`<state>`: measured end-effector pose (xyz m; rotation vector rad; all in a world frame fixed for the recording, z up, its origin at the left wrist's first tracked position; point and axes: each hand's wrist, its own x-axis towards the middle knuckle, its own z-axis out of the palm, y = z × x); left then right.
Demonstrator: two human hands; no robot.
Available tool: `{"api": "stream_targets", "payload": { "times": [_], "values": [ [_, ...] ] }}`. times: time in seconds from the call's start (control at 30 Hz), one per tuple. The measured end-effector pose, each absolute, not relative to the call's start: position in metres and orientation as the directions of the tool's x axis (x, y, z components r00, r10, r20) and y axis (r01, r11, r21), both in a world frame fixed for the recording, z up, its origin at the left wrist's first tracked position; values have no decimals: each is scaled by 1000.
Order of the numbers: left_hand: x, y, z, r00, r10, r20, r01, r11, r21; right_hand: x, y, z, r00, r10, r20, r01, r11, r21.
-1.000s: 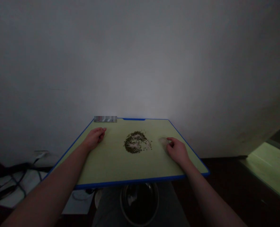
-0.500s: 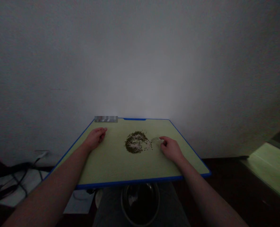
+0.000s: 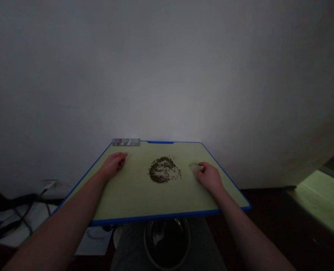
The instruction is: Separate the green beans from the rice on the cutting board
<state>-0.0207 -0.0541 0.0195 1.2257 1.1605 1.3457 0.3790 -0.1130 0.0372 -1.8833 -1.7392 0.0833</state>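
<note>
On a pale green board with a blue rim (image 3: 161,203) lies a loose ring of small dark green beans (image 3: 156,172), mixed with white grains (image 3: 165,164). To the right of this pile my right hand (image 3: 210,177) pinches a clear, curved, rounded object (image 3: 194,166) between thumb and finger. Its exact kind is too faint to tell; it is low over the board or on it. My left hand (image 3: 113,165) rests at the board's left side with fingers curled in, apart from the pile. Nothing shows between them.
Under the board's near edge a round, shiny metal bowl (image 3: 167,242) sits between my legs. Dark cables (image 3: 22,210) lie at lower left. A pale wall (image 3: 167,75) rises right behind the board. At the right is a light green surface (image 3: 322,199).
My right hand has moved a little to the right, away from the pile, taking the clear curved object along. My left hand stays where it was.
</note>
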Motion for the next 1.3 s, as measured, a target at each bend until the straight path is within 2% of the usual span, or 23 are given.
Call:
{"api": "stream_targets", "payload": {
  "times": [0.27, 0.57, 0.67, 0.93, 1.07, 1.3],
  "values": [
    [-16, -57, 24, -67, 993, 95, -28, -97, 995, 347, -99, 39, 8, 939, 343, 901, 142, -410],
    [-20, -55, 21, -61, 994, 88, -29, -90, 995, 366, -110, 36, 130, 938, 323, 921, 7, -391],
    [-19, -56, 23, -64, 994, 90, -28, -92, 995, 379, -112, 40, 128, 939, 320, 922, 6, -386],
    [-19, -55, 20, -61, 992, 109, -24, -110, 994, 404, -62, 72, -137, 936, 325, 921, 241, -305],
    [-20, -55, 19, -59, 993, 104, -30, -106, 994, 406, -39, 69, -269, 927, 263, 910, 334, -246],
    [-19, -55, 21, -75, 993, 92, -45, -96, 994, 421, -40, 54, -393, 904, 171, 883, 422, -205]
  ]
}}
